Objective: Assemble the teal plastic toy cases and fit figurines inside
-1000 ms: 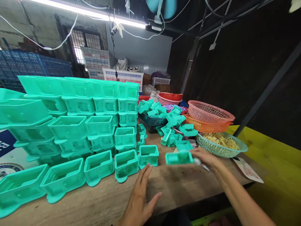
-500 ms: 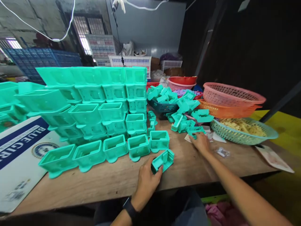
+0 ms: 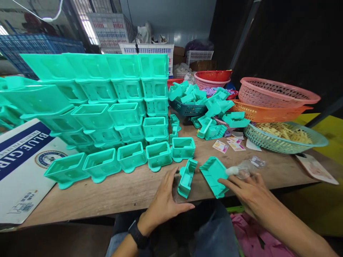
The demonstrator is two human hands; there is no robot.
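My left hand (image 3: 167, 194) is open, thumb and fingers apart, just left of a narrow green plastic piece (image 3: 187, 178) that stands on the table. My right hand (image 3: 249, 189) is closed around a blurred clear bottle (image 3: 245, 168) with a white tip pointing left. Its foremost fingertips reach the edge of a flat, ribbed green plastic panel (image 3: 214, 175), which lies tilted near the table's front edge. Part of the bottle is hidden by the fingers. Behind my left hand stands a row of green open boxes (image 3: 158, 155).
Stacked green boxes (image 3: 125, 89) rise at the left beside a white carton (image 3: 29, 171). Loose green parts (image 3: 214, 130) lie in front of a dark basket (image 3: 187, 108). Small printed cards (image 3: 220, 146), a clear packet (image 3: 257, 161) and stacked colander baskets (image 3: 278, 92) are at the right.
My left hand has let go of the green piece and opened. My right hand has come nearer from the loose parts; the flat panel and clear bottle now show beside it. The view has tilted down.
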